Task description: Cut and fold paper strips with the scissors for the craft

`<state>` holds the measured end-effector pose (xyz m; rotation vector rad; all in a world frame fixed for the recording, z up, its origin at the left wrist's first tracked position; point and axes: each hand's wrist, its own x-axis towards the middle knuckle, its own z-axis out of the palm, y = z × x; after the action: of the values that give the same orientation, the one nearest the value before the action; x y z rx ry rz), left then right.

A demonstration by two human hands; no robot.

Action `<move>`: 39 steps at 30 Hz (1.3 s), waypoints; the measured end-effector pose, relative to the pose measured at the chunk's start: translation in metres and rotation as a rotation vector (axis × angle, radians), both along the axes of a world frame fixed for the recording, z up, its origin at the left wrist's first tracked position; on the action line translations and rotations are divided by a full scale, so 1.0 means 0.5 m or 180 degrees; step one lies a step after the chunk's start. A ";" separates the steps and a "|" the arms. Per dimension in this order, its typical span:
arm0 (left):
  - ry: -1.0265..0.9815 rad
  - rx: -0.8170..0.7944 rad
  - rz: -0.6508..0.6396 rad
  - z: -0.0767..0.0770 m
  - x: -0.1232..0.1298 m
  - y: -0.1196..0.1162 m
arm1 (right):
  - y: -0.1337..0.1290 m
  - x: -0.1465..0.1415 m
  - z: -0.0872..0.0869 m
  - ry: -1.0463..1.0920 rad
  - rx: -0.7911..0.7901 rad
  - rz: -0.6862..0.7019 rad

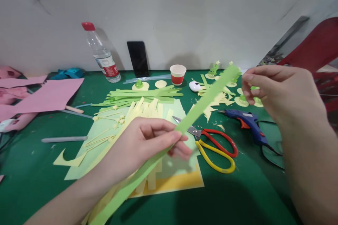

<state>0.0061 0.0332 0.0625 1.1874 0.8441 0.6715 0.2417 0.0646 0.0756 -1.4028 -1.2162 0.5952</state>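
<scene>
My left hand (150, 137) pinches a long light-green paper strip (204, 105) between thumb and fingers. The strip slants from the lower left, past the hand, up toward the right. Close to its upper end is my right hand (285, 91), with thumb and fingertips drawn together and a small gap to the strip. Whether anything tiny is in that pinch, I cannot make out. Scissors (196, 133) with one red and one yellow handle lie beneath the strip. More green strips (148, 93) are piled behind my left hand, and pale yellow paper strips (144, 109) lie under it.
A blue glue gun (245, 116) lies right of the scissors. Small green paper pieces on round bases (241, 102) stand behind my right hand. Along the wall are a water bottle (105, 59), a phone (138, 59) and a paper cup (177, 75). Pink sheets (50, 95) lie left.
</scene>
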 end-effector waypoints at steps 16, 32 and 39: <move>-0.0486 0.0239 0.0766 -0.042 0.038 -0.002 | -0.073 -0.139 -0.043 0.0286 -0.0554 0.2019; 0.1027 0.1870 0.1221 -0.008 0.006 0.002 | -0.068 -0.087 -0.010 -0.0827 -0.0258 0.1716; 0.0801 0.1580 0.1187 -0.022 0.024 -0.007 | -0.072 -0.113 -0.019 -0.0365 -0.0513 0.1839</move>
<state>0.0182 0.0297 0.0517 1.5998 1.1679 1.0948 0.1852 0.0287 0.0660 -1.2213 -1.7138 1.0384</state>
